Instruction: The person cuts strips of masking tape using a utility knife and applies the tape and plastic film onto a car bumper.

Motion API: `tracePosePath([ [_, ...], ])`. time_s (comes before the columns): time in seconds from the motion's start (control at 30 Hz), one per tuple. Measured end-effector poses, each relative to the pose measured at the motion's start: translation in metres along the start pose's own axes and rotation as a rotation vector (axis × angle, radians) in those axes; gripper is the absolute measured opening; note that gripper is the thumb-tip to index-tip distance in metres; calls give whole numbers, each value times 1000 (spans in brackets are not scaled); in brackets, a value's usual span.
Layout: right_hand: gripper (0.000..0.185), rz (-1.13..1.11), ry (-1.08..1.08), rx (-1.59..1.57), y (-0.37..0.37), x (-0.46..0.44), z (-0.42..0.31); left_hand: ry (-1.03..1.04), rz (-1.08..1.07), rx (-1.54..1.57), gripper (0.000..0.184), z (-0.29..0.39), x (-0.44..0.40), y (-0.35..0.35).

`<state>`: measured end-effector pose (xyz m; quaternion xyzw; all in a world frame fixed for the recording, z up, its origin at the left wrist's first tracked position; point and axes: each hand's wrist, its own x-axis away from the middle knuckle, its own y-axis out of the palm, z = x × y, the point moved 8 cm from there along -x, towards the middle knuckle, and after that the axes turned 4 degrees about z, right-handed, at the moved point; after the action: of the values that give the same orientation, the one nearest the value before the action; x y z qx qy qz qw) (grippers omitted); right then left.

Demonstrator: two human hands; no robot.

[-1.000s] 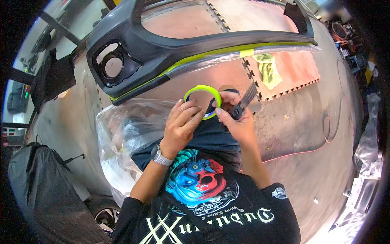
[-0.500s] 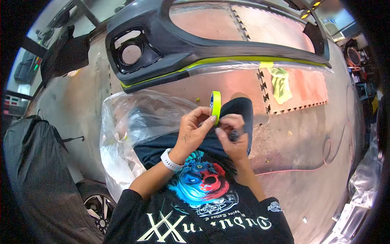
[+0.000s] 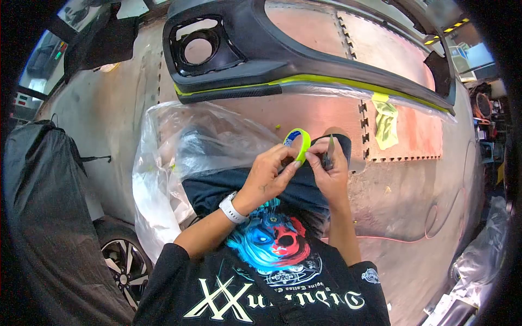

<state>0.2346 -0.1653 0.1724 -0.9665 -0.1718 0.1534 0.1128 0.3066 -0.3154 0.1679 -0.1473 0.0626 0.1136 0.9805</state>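
Fingers (image 3: 289, 171) hold tape (image 3: 306, 145) above workshop floor mats (image 3: 326, 110).

The tape roll (image 3: 305, 148) in the left grip (image 3: 269, 171) is neon yellow-green, blue inside; beyond the grip, a black bumper (image 3: 261, 46) with a yellow-green stripe (image 3: 348, 83); behind it, a black shirt (image 3: 266, 285) printed blue, red and white.

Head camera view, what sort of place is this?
Probably a car body or paint workshop: a large black bumper is ahead with yellow-green tape along it, the left hand holds a matching tape roll, and a car wheel shows at lower left.
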Motion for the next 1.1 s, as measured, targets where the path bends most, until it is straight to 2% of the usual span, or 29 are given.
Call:
tracePosePath([
  [0.17,13,-18,-106,52,6,-9,-16,48,10,43,16,-2,0,-5],
  [0.3,13,-101,-84,42,10,-11,-18,16,24,54,17,-8,1,-7],
  [0.37,14,-212,-2,-53,17,-5,-12,-29,49,25,19,-11,1,-8],
  [0.4,14,-211,2,-51,17,-2,-12,-31,46,27,19,-12,2,-7],
  [0.47,16,-112,150,-194,13,-2,-1,-67,71,44,19,-16,1,-8],
  [0.57,16,-16,216,-276,15,-4,4,-7,104,53,17,-11,0,-7],
  [0.6,16,-11,212,-278,14,-3,10,-2,102,51,17,-12,0,-7],
  [0.67,15,-78,99,-66,12,-3,15,19,50,33,19,-11,1,-3],
  [0.77,15,-17,54,-128,3,-11,16,-6,113,199,24,2,3,-4],
  [0.8,15,-11,63,-129,-2,-13,15,-11,105,199,24,3,3,-5],
  [0.87,15,-112,34,59,-5,-19,4,40,-2,139,31,9,0,-4],
  [0.9,15,-120,-8,116,-5,-21,-6,64,-12,80,25,13,-3,-4],
  [1.03,13,-137,-53,125,-3,-26,-16,22,-139,130,25,-3,-1,4],
  [1.1,16,-148,-8,141,-2,-26,-11,-28,-190,221,32,-7,2,9],
])
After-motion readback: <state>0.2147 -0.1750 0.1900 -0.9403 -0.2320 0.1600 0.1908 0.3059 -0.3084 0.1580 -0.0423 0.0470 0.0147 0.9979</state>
